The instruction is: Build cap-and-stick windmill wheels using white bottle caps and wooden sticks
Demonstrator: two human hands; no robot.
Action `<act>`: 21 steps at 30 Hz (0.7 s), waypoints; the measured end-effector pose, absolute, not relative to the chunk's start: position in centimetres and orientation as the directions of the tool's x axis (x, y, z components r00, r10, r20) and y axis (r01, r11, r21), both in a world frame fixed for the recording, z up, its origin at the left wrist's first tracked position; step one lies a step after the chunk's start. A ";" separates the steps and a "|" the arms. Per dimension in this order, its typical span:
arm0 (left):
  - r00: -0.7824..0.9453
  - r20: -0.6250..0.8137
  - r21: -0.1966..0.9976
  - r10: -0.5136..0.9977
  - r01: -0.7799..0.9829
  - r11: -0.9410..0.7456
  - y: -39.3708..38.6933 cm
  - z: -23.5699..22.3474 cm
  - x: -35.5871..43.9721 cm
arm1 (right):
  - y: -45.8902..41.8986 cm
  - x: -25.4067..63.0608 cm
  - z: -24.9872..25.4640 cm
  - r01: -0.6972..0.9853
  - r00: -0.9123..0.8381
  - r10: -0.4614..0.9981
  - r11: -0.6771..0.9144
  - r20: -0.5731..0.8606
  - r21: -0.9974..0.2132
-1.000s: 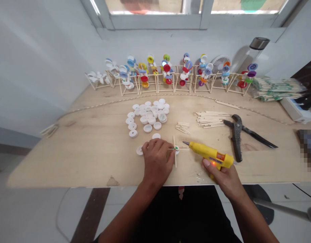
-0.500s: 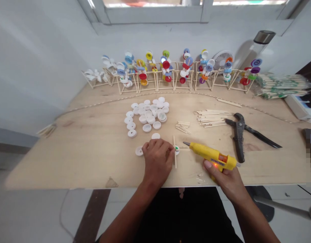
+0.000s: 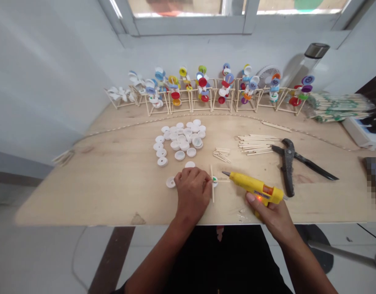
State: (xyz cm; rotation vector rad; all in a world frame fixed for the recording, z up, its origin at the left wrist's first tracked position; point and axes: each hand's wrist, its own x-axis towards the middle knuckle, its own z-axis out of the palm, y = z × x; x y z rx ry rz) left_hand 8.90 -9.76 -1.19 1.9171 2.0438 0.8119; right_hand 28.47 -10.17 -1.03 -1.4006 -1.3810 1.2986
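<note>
My left hand is closed, its thumb and fingertips pinching the left side of a cross of thin wooden sticks. A white bottle cap with a green mark lies at the middle of the cross, partly hidden by the sticks. In my right hand is a yellow glue gun with a small lit orange light, its nozzle pointing left and apart from the cap. Another white bottle cap lies just left of my left hand, and one more sits beyond the knuckles.
Several white caps cluster farther back. Short sticks, longer sticks and a black-handled cutter lie to the right. Along the wall stand stick frames with coloured cap wheels. A twisted cord crosses the table.
The camera view shifts slightly. My left hand stays at the stick cross, and the glue gun in my right hand keeps nearly the same place, apart from the cap.
</note>
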 end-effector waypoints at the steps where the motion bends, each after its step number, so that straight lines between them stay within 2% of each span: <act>1: -0.131 0.203 0.550 0.970 0.835 -0.003 -9.9 -1.0 8.8 | -10.2 28.5 -1.1 0.205 -0.103 0.984 -0.122 -0.146 -0.971; 4: -0.185 0.235 0.624 0.954 0.781 -0.002 -10.4 -0.6 8.0 | -10.2 28.6 -1.2 0.190 -0.104 0.983 -0.127 -0.149 -0.973; 6: -0.207 0.277 0.630 0.939 0.777 -0.015 -10.9 -0.5 7.4 | -10.2 28.7 -1.4 0.182 -0.107 0.982 -0.137 -0.158 -0.974; 11: -0.127 0.297 0.502 0.947 0.864 -0.042 -12.2 -1.1 6.4 | -10.2 28.8 -1.6 0.171 -0.096 0.981 -0.149 -0.167 -0.974; 14: -0.110 0.315 0.466 0.943 0.883 -0.052 -12.9 -1.4 6.5 | -10.3 28.9 -1.7 0.175 -0.074 0.983 -0.151 -0.166 -0.973; 21: -0.050 0.268 0.612 0.962 0.780 -0.130 -14.9 -0.8 7.8 | -10.3 29.3 -2.0 0.194 -0.055 0.989 -0.123 -0.136 -0.973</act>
